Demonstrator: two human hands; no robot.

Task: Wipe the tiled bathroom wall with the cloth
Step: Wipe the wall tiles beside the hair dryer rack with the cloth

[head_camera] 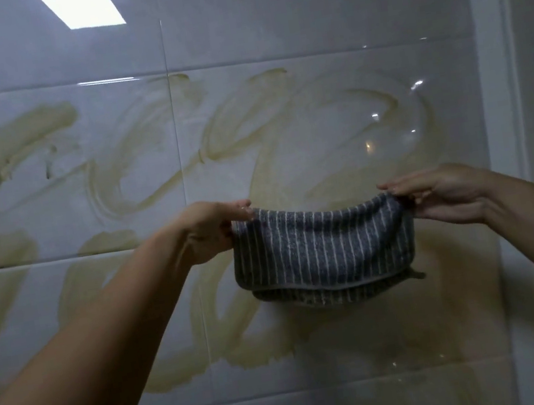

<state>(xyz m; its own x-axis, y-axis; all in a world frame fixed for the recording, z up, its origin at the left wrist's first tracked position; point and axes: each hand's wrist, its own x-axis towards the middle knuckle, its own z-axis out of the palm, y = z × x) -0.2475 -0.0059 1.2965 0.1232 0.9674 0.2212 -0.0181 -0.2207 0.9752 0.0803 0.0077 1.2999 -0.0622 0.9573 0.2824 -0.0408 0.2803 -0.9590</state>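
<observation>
Just before the tiled wall (pixel 301 23), the left hand (pixel 214 231) and right hand (pixel 445 196) pinch the top corners of the folded striped cloth (pixel 324 249) in their fingers, apparently readying it; next it needs pressing flat against the yellowish smears (pixel 40 132).

A bright light patch (pixel 82 8) sits top left, a pale vertical strip (pixel 494 64) at the right.
</observation>
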